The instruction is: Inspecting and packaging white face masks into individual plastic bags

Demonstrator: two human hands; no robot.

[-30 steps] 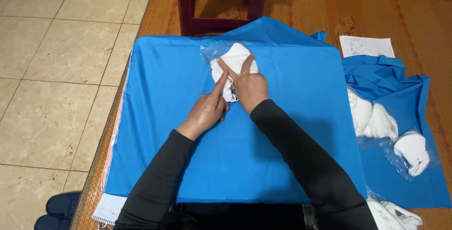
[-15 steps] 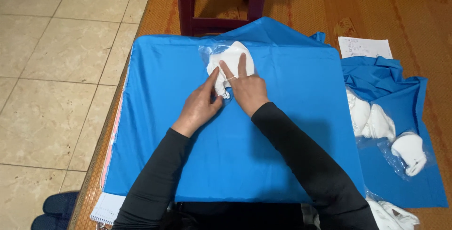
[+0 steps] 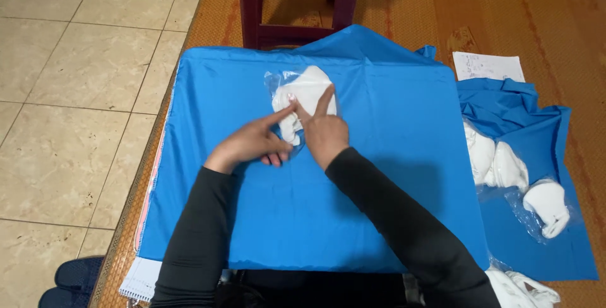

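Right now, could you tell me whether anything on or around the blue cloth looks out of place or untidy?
Nothing is spilled or damaged. The only untidy spot is the second blue cloth on the right, crumpled, with white bagged items loose on it. Both hands press a white bagged item on the flat blue cloth.

Place: a home, with the work done at floor level.
Floor, left: pale square ceramic tiles (image 3: 69,74) with dark grout lines.
Floor, centre and right: an orange woven mat (image 3: 404,11) with a faint pattern.
Furniture, far: the legs of a dark red wooden stool (image 3: 297,5) standing on the mat.
Footwear, near left: dark blue slippers (image 3: 69,281) on the tiles.
Work surface: blue cloth (image 3: 379,175) spread flat over the mat.
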